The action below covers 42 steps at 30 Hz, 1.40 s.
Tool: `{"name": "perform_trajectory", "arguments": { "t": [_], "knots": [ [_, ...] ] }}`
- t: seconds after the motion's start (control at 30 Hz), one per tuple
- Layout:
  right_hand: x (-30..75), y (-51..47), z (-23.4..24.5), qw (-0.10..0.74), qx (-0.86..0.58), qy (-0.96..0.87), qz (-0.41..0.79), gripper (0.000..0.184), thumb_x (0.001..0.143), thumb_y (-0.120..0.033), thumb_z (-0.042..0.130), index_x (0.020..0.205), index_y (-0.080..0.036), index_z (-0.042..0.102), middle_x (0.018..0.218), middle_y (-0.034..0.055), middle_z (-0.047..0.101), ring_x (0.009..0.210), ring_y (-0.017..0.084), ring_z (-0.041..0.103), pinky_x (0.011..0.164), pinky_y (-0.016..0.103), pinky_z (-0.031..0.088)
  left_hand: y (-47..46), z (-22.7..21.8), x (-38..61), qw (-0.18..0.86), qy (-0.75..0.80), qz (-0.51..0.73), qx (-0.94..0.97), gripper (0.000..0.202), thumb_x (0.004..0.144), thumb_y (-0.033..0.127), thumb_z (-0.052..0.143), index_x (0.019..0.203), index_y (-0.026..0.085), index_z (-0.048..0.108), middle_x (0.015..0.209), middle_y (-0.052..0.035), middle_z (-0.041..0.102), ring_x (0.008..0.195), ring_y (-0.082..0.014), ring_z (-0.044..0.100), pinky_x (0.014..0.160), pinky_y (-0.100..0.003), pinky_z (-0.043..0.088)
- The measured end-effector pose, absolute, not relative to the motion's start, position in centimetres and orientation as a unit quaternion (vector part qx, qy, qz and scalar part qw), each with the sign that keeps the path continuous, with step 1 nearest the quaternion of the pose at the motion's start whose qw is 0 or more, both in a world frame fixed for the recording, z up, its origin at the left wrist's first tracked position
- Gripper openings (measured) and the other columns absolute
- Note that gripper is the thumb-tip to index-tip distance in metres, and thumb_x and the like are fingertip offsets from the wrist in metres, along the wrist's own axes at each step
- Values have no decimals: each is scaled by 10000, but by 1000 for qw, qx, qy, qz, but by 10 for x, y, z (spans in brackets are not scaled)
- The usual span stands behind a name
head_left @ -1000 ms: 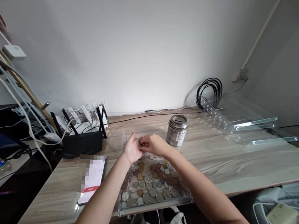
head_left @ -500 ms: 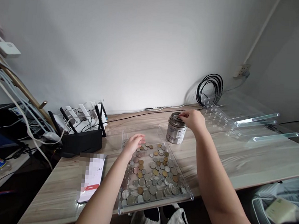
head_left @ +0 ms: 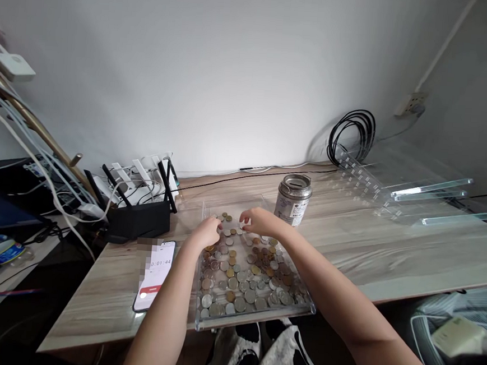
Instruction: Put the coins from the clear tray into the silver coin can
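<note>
Left hand (head_left: 206, 233) lies curled over the coins (head_left: 244, 286) at the far left of the clear tray (head_left: 257, 323), fingertips down among them. Right hand (head_left: 261, 222) is just beside it, fingers bent onto the coins at the tray's far end. Whether either has a coin pinched, I cannot tell. That tray sits at the near edge of the bench (head_left: 389, 256). A metal tin (head_left: 293, 199) stands just past its far right corner, and a phone (head_left: 155, 275) lies to its left.

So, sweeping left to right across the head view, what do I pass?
Black router → left hand → right hand → metal can → coiled black cable → wall socket.
</note>
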State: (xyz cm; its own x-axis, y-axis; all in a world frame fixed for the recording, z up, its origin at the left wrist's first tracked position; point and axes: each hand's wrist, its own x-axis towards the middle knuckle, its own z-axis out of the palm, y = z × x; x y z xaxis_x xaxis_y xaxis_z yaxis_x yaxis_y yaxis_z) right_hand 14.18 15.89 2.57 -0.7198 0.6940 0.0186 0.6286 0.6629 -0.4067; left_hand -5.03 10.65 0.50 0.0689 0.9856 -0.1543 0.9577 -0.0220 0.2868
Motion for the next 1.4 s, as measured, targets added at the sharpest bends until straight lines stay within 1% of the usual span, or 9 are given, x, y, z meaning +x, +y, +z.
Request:
{"name": "perform_trajectory", "arguments": {
  "t": [0.27,0.43,0.53,0.67,0.77,0.93,1.13,1.23,1.4],
  "knots": [
    [124,151,5,-45,-288,-943,163,456,532,-299,637,973,-196,578,887,35,600,747,172,536,533,219,331,93,24,-40,223,630,-100,737,527,437,192,691,944,183,546,983,-67,592,756,-189,585,543,-213,419],
    [126,136,9,-106,-256,-943,186,415,517,-316,650,907,-191,582,837,24,584,707,169,531,507,222,322,87,27,-31,232,659,-71,712,338,399,123,691,717,163,583,780,-78,632,701,-220,593,557,-246,420],
    [133,116,7,-77,-259,-949,159,353,558,-351,633,862,-180,582,856,49,565,758,192,530,548,237,339,84,30,-29,226,670,-27,706,224,404,120,675,598,164,573,712,-92,636,691,-236,591,580,-272,420],
    [148,85,5,-27,-281,-949,139,450,575,-403,633,945,-164,539,951,89,529,808,216,519,598,261,358,80,34,-24,231,671,-6,705,136,430,140,651,497,172,537,613,-59,622,672,-211,584,607,-267,411],
    [155,69,7,-43,-277,-946,163,473,590,-372,632,995,-162,507,937,86,530,767,199,521,574,254,355,70,34,-17,222,672,-43,705,194,437,166,664,607,171,570,731,-90,637,722,-233,582,626,-282,412],
    [154,55,6,-32,-296,-934,196,420,611,-365,624,964,-162,521,949,82,540,799,195,522,609,249,367,39,26,-14,193,631,-40,750,255,599,185,544,853,161,553,912,-132,603,805,-246,568,639,-293,405],
    [149,46,6,-47,-283,-927,241,338,598,-312,607,906,-181,562,860,51,576,720,169,522,545,229,339,25,23,-28,281,542,-38,791,149,584,171,533,722,178,589,774,-61,603,704,-190,555,567,-248,388],
    [148,44,8,-69,-280,-922,259,352,593,-252,586,939,-192,570,804,33,597,652,148,514,497,218,309,25,24,-31,316,523,-8,792,181,583,155,528,746,185,602,771,-38,604,709,-170,553,577,-233,390],
    [146,47,10,-108,-218,-927,286,162,593,-123,491,682,-171,617,631,-4,583,562,110,483,463,205,282,17,21,-27,340,522,14,782,322,567,217,607,888,194,583,841,-36,601,763,-185,555,624,-245,405]
  ]
}}
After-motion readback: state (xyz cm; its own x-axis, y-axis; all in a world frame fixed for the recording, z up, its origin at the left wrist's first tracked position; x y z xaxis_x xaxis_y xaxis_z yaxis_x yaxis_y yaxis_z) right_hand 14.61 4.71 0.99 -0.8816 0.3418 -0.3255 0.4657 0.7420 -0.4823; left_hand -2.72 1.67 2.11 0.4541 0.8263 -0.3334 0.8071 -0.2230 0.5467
